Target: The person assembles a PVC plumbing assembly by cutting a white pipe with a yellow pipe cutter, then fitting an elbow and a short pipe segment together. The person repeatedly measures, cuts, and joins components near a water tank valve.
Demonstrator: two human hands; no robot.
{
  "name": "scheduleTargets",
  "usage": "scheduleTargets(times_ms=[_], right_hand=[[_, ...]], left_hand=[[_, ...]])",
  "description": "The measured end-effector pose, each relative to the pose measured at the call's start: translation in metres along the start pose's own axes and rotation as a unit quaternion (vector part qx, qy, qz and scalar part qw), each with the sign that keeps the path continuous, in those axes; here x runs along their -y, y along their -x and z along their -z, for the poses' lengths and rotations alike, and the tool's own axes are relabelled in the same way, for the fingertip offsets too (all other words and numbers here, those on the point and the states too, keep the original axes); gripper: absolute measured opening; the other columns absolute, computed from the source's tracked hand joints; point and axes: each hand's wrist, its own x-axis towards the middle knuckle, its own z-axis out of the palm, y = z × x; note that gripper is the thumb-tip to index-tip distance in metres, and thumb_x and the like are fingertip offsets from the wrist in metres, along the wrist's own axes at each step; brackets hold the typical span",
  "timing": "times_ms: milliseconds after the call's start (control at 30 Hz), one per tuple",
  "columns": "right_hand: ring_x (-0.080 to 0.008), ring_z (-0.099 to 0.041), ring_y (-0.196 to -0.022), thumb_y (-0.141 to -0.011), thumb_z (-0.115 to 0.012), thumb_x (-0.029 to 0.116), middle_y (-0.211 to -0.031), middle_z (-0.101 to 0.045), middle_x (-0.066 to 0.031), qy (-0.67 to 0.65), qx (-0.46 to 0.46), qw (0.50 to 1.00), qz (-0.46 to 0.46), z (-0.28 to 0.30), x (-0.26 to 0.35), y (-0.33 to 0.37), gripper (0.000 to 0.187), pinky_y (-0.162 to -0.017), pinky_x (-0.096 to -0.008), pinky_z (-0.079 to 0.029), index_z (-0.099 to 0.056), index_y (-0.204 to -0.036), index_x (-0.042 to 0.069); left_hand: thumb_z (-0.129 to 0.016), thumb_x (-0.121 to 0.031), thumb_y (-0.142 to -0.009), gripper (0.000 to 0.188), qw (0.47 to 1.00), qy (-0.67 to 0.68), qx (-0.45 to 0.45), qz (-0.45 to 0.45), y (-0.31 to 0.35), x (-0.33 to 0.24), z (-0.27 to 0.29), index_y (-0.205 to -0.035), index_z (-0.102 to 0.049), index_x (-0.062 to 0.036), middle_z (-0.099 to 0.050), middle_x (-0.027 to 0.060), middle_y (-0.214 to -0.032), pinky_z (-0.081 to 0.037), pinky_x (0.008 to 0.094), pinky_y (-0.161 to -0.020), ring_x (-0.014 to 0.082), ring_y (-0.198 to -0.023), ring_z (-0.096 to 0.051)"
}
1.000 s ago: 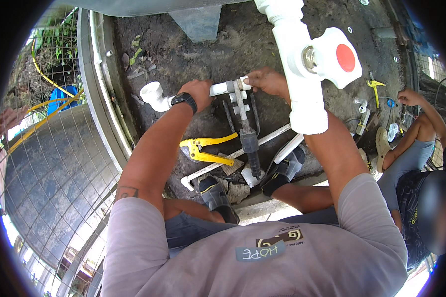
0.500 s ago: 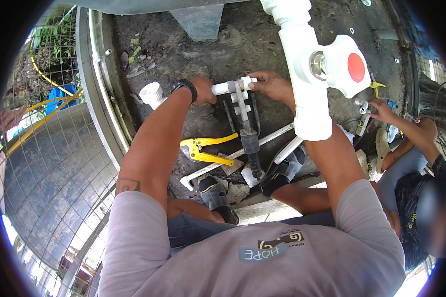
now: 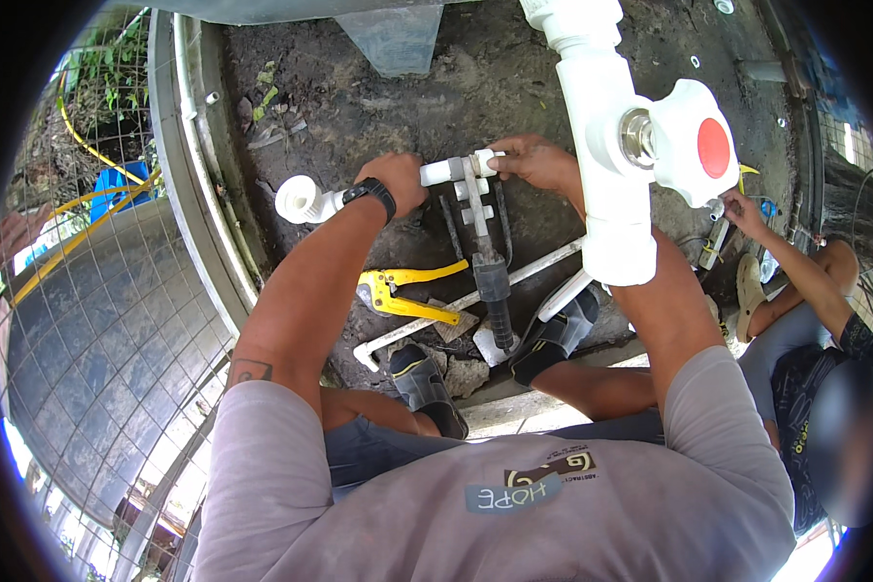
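My left hand point(image 3: 398, 182) is closed around a white plastic pipe point(image 3: 434, 175). One end of that pipe meets the grey die of a pipe welding iron point(image 3: 482, 218); a wide round white fitting point(image 3: 304, 199) shows at its other end, past my wrist. On the opposite side of the iron, my right hand point(image 3: 535, 161) pinches a small white fitting point(image 3: 492, 162) against the die. The iron's dark handle points toward my feet, and smaller white dies sit along its plate. Yellow pipe cutters point(image 3: 398, 293) lie left of the handle.
A large white valve point(image 3: 616, 145) with a red-centred knob hangs over my right forearm. A long thin white pipe point(image 3: 427, 325) lies across the ground near my feet. At the right, a co-worker's hand point(image 3: 744, 215) handles a small fitting. Wire mesh point(image 3: 97, 320) borders the left.
My left wrist has shifted slightly, and the wide white fitting beside it has turned and dropped a little, showing more of its opening. The right hand keeps its pinch at the die.
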Motion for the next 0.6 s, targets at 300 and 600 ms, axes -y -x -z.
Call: scheduleTargets(times_ms=[300,600], right_hand=[[-0.0158,-0.058,-0.077,-0.095,-0.065,0.036,-0.081,-0.066,-0.0075,-0.001,0.010,1.000,-0.022,0.002,0.009,-0.006,0.049,-0.073,-0.0327,-0.046,-0.064,-0.125,-0.002],[-0.0165,-0.060,-0.084,-0.096,-0.064,0.031,-0.094,-0.069,-0.0082,0.038,-0.039,0.998,0.015,-0.006,-0.005,0.004,0.046,-0.077,-0.0314,-0.047,-0.061,-0.128,-0.002]], left_hand=[[-0.064,-0.023,-0.083,0.026,0.998,-0.011,-0.055,0.004,0.005,-0.003,-0.007,-0.105,-0.069,-0.0104,-0.072,0.0187,-0.100,-0.054,0.0462,-0.087,0.0369,-0.096,-0.068],[-0.070,-0.031,-0.079,0.040,0.998,0.017,0.024,-0.063,-0.006,0.011,0.004,-0.111,-0.069,-0.0069,-0.071,0.0190,-0.106,-0.053,0.0448,-0.090,0.0356,-0.101,-0.068]])
